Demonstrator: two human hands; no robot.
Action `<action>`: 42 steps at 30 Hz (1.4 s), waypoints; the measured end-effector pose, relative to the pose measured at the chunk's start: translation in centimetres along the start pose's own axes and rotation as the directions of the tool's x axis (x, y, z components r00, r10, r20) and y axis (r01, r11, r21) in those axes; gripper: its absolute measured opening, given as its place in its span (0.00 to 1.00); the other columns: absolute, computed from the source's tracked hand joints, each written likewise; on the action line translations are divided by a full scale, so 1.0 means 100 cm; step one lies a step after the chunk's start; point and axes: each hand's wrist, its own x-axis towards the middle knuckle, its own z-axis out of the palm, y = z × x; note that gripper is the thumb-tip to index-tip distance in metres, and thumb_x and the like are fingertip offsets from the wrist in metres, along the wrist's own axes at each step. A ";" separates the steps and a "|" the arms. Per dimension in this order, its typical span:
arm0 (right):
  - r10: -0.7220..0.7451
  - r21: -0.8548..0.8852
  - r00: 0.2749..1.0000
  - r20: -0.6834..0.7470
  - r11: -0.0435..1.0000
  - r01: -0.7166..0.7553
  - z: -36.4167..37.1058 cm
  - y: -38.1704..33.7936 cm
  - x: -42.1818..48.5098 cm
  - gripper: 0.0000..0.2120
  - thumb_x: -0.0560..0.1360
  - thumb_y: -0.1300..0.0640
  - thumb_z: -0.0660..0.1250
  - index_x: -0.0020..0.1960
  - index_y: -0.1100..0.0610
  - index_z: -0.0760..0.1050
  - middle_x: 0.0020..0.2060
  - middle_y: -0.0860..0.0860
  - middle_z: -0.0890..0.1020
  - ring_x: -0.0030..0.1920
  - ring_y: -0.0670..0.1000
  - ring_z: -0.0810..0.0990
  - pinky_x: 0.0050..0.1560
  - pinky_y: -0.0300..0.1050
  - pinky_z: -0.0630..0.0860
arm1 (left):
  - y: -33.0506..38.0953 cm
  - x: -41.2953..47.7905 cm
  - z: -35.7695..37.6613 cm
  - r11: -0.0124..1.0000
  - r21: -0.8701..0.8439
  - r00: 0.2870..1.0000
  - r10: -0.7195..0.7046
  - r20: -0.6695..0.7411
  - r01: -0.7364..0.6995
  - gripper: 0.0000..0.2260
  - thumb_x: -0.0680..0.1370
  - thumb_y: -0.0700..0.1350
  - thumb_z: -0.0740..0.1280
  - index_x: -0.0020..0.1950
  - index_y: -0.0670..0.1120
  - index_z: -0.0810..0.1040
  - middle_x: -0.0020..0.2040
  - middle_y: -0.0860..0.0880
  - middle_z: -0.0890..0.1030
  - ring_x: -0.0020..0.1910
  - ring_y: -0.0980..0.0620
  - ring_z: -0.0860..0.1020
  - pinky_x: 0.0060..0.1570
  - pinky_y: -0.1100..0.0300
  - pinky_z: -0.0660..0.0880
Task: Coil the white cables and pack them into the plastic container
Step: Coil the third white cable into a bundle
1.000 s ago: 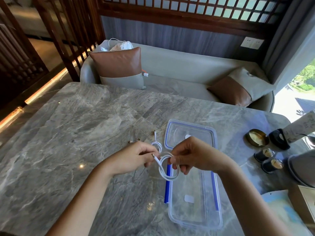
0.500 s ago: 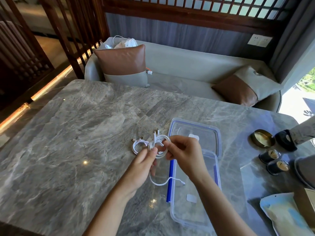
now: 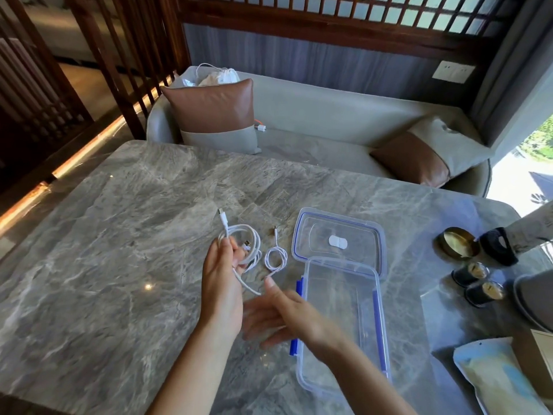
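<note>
Since the earlier frame, my right hand (image 3: 287, 313) had released, fingers spread beside the clear rectangular plastic container (image 3: 344, 324). My left hand (image 3: 223, 283) pinched a larger white coiled cable (image 3: 251, 238); a smaller coiled white cable (image 3: 276, 259) lay beyond on the grey marble table (image 3: 119, 250).

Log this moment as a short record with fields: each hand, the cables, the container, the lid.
left hand: shut on the large cable coil, held just above the table
right hand: open, blurred, holding nothing, beside the container's left edge
small cable coil: lying on the table between the large coil and the container, untouched
container: clear, open, empty
lid: off, lying flat just behind the container
cables packed: none yet
</note>
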 end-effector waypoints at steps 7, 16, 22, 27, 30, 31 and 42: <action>-0.158 0.419 0.870 -0.466 0.827 0.375 -0.004 0.011 0.004 0.15 0.81 0.53 0.53 0.57 0.55 0.77 0.46 0.50 0.87 0.48 0.48 0.85 0.46 0.38 0.81 | -0.021 -0.015 -0.011 0.909 0.410 0.978 -0.011 0.210 -0.078 0.12 0.81 0.43 0.56 0.42 0.51 0.75 0.33 0.63 0.81 0.35 0.68 0.78 0.39 0.77 0.70; -0.366 -0.456 0.881 -0.299 0.866 0.205 -0.020 0.005 -0.004 0.14 0.78 0.63 0.59 0.35 0.56 0.75 0.28 0.50 0.73 0.31 0.47 0.71 0.36 0.44 0.75 | -0.020 -0.012 -0.029 0.692 0.696 0.883 -0.188 0.431 -0.193 0.12 0.81 0.44 0.55 0.62 0.57 0.62 0.36 0.54 0.72 0.33 0.65 0.72 0.46 0.61 0.69; -0.327 -0.555 0.924 -0.196 0.814 0.170 -0.035 -0.011 -0.004 0.18 0.78 0.64 0.59 0.33 0.50 0.74 0.24 0.42 0.75 0.27 0.44 0.76 0.35 0.44 0.81 | -0.011 -0.016 -0.030 0.281 0.776 0.814 0.041 0.579 -0.565 0.31 0.78 0.49 0.61 0.75 0.58 0.46 0.73 0.54 0.60 0.70 0.54 0.61 0.68 0.57 0.58; -0.294 -0.694 0.954 -0.054 0.698 0.176 -0.047 -0.028 -0.011 0.11 0.77 0.63 0.60 0.40 0.59 0.79 0.28 0.43 0.76 0.30 0.49 0.79 0.38 0.50 0.82 | 0.003 0.003 -0.030 0.110 0.692 0.684 -0.107 0.721 -0.713 0.30 0.73 0.63 0.61 0.73 0.58 0.58 0.71 0.60 0.66 0.73 0.61 0.55 0.75 0.54 0.44; -0.345 -0.773 0.937 -0.052 0.608 0.181 -0.050 -0.035 -0.012 0.10 0.77 0.61 0.60 0.42 0.61 0.78 0.31 0.47 0.78 0.31 0.50 0.81 0.39 0.50 0.80 | 0.006 0.005 -0.025 0.230 0.780 0.782 -0.105 0.615 -0.582 0.16 0.66 0.68 0.65 0.45 0.58 0.77 0.32 0.59 0.75 0.37 0.59 0.73 0.42 0.61 0.72; -0.379 -0.799 0.923 -0.067 0.575 0.178 -0.049 -0.036 -0.012 0.10 0.78 0.59 0.60 0.41 0.60 0.77 0.33 0.49 0.79 0.31 0.51 0.82 0.38 0.50 0.79 | 0.003 0.005 -0.024 0.257 0.794 0.809 -0.070 0.584 -0.551 0.15 0.66 0.67 0.66 0.36 0.56 0.74 0.26 0.55 0.70 0.29 0.56 0.67 0.30 0.64 0.65; -0.645 -0.599 0.661 -0.384 0.718 0.353 -0.032 -0.016 0.007 0.09 0.75 0.61 0.65 0.40 0.48 0.75 0.33 0.44 0.78 0.31 0.45 0.79 0.33 0.39 0.76 | -0.026 -0.019 -0.001 0.963 0.223 0.957 -0.201 0.209 0.154 0.12 0.79 0.44 0.57 0.40 0.45 0.75 0.39 0.52 0.82 0.40 0.58 0.79 0.45 0.62 0.72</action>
